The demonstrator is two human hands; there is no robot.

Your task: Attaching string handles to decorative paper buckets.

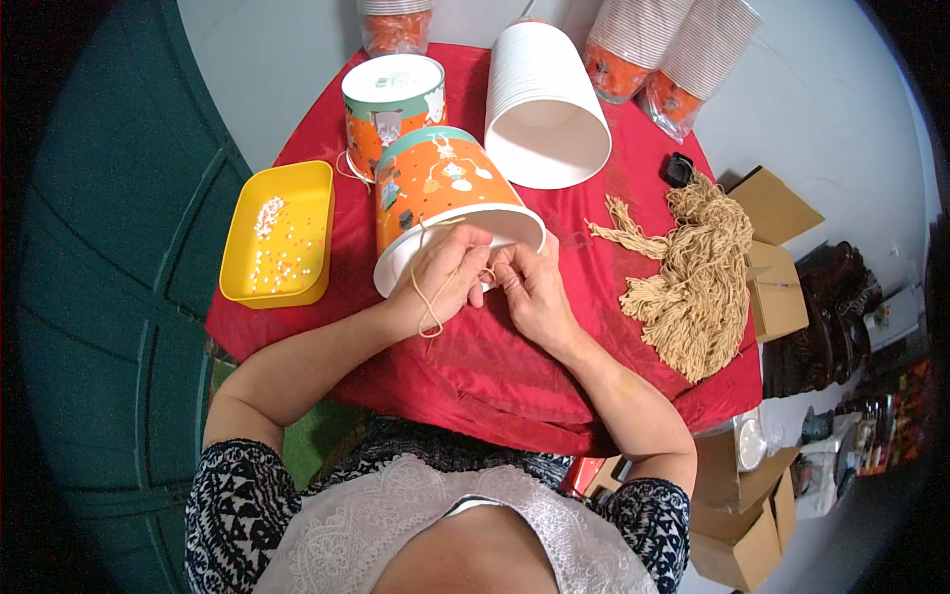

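Note:
An orange printed paper bucket lies tilted on its side, its white open rim toward me. A thin tan cord hangs over its rim and down across the back of my left hand. At the rim's lower edge, my left hand is closed with thumb and fingers on the cord. My right hand, close beside it, pinches the cord near its end. The fingertips of both hands nearly meet, and the exact shape of the cord between them is too small to make out.
Behind stands an upside-down orange bucket with cord at its side. A nested stack of white buckets lies near it. On the left is a yellow tray with small beads; on the right, a tan cord bundle on the red tablecloth.

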